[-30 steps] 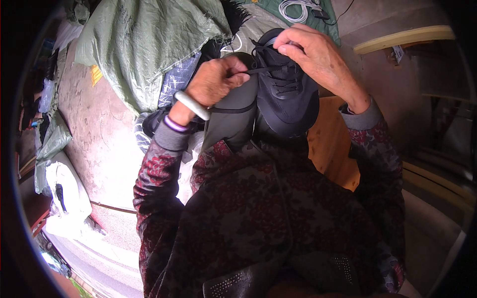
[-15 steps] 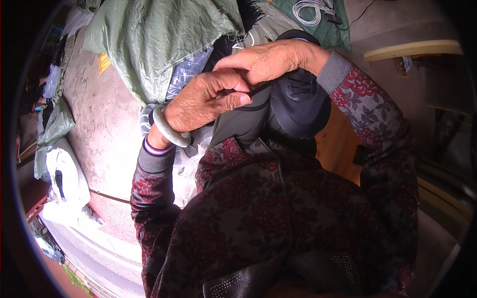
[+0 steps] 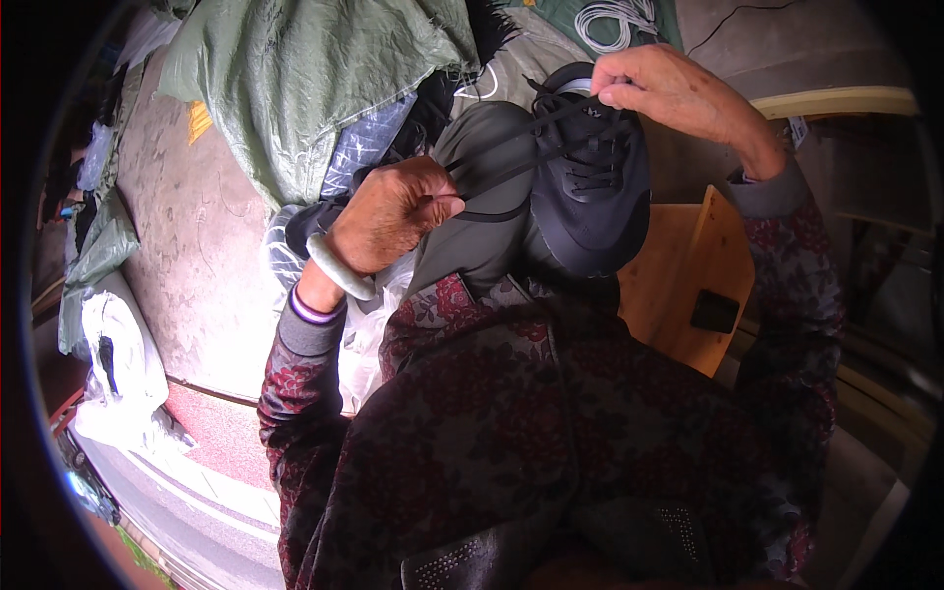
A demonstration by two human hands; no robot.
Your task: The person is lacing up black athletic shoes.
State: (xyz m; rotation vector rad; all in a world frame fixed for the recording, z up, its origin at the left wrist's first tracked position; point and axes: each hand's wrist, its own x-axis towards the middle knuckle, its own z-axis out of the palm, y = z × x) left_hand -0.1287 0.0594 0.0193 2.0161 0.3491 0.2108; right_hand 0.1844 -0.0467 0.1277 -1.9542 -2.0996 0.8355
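Note:
A dark navy sneaker (image 3: pixel 596 211) rests on my right thigh, toe pointing toward me. Its upper rows are laced, and a black shoelace (image 3: pixel 503 179) stretches away to the left over my grey-green trouser leg. The fingers of my left hand (image 3: pixel 391 208) are pinched on this lace, left of the shoe. Beyond the shoe's opening, at its upper right, my right hand (image 3: pixel 678 93) pinches another part of the lace between thumb and fingers. Where the strands cross near the tongue is too fine to make out.
A wooden stool (image 3: pixel 678 265) with a dark flat object (image 3: pixel 715 311) on it stands to my right. Green woven sacking (image 3: pixel 295 84) lies ahead on the left, near clear plastic (image 3: pixel 362 344). A coiled white cable (image 3: pixel 615 22) sits at the far side.
My hands, close together over the lace before, are now spread apart. The right one has moved right and away past the shoe; the lace is drawn out between them, uncovering the shoe.

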